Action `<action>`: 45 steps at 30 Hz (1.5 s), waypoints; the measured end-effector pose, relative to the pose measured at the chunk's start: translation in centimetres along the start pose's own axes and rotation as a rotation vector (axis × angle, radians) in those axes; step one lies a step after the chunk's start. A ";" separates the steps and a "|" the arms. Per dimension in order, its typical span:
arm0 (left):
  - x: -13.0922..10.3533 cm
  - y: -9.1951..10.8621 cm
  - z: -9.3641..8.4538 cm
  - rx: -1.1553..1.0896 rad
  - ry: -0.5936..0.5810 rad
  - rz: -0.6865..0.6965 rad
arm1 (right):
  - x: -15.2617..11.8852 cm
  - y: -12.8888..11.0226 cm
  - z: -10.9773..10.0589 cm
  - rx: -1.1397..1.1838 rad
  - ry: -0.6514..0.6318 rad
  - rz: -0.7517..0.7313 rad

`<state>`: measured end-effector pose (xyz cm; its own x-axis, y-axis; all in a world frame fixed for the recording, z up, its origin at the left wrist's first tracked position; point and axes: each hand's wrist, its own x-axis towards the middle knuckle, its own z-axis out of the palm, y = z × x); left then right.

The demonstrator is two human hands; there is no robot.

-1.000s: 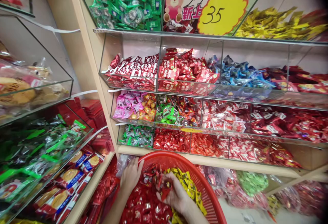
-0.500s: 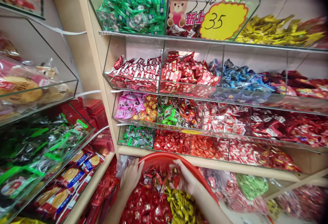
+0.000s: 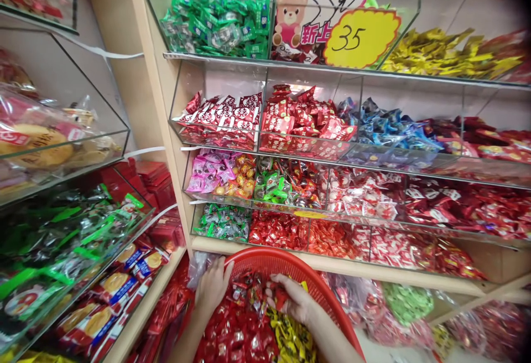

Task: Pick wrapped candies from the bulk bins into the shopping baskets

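Note:
A red plastic basket (image 3: 327,280) at the bottom centre holds wrapped candies: red ones (image 3: 236,330) in the middle and left, yellow ones (image 3: 292,338) at the right. My left hand (image 3: 213,284) rests on the basket's back left rim, its fingers hooked over the edge. Inside the basket, over the right part of the candies, my right hand (image 3: 290,299) has its fingers curled around a red wrapped candy (image 3: 281,298). Darker mixed candies (image 3: 249,289) lie between the two hands.
Behind the basket rise shelves with clear bins of green candies (image 3: 219,25), blue candies (image 3: 394,122) and red packets. A yellow price sign (image 3: 360,39) hangs at the top. Slanted bins with packaged snacks (image 3: 116,285) stand at the left. Bagged candies (image 3: 409,302) lie low at the right.
My right hand has moved left and slightly down, away from the basket's right rim, with the red candy in its fingers. My left hand has stayed on the rim.

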<state>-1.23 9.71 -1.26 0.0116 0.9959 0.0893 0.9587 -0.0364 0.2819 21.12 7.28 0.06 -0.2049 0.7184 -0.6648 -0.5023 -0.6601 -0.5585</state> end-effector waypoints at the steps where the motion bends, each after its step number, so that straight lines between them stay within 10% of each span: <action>1: 0.0 0.0 0.0 -0.001 -0.002 -0.005 | 0.0 0.1 0.0 0.005 -0.024 -0.010; 7: 0.0 0.0 0.0 -0.006 -0.005 -0.005 | -0.3 0.5 0.9 0.001 -0.149 0.011; 45: 0.2 -0.3 0.4 0.030 0.033 0.020 | 1.5 0.3 2.0 0.090 0.023 -0.294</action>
<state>-1.42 9.98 -1.70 0.0218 0.9917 0.1263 0.9664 -0.0533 0.2513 18.98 8.59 -0.15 -0.0208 0.8700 -0.4926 -0.6099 -0.4014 -0.6833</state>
